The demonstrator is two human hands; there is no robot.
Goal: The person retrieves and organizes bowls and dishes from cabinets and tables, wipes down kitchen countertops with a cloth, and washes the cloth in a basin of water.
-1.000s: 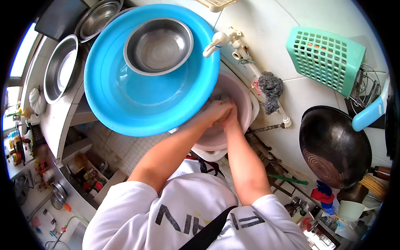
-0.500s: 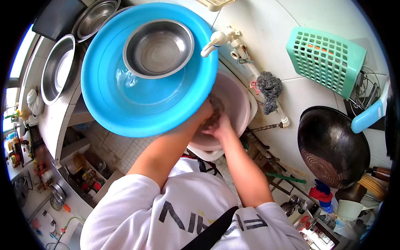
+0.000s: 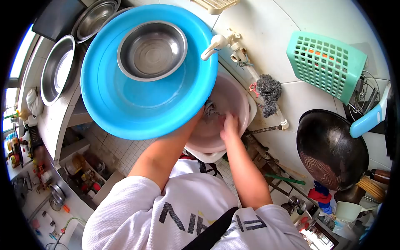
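Note:
A pale pink basin (image 3: 238,96) holds cloudy water, and my two hands are inside it. My left hand (image 3: 199,116) is mostly hidden by the rim of the large blue basin (image 3: 104,87), so its fingers do not show. Close beside it in the water is a small, dark grey, wet thing (image 3: 210,108) whose kind I cannot make out. On the right side of the pink basin, my right hand (image 3: 230,125) has its fingers loosely stretched towards the water, apart from my left hand, with nothing visible in them.
A steel bowl (image 3: 152,51) sits in the blue basin under a tap (image 3: 216,45). Steel wool (image 3: 268,92) hangs by the pipe. To the right are a green plastic basket (image 3: 323,62) and a black wok (image 3: 333,146). Another steel basin (image 3: 58,71) stands on the left ledge.
My hands were together over the dark thing. Now my right hand has drawn away to the right, and the dark thing shows beside my left hand. The steel bowl has shifted slightly left.

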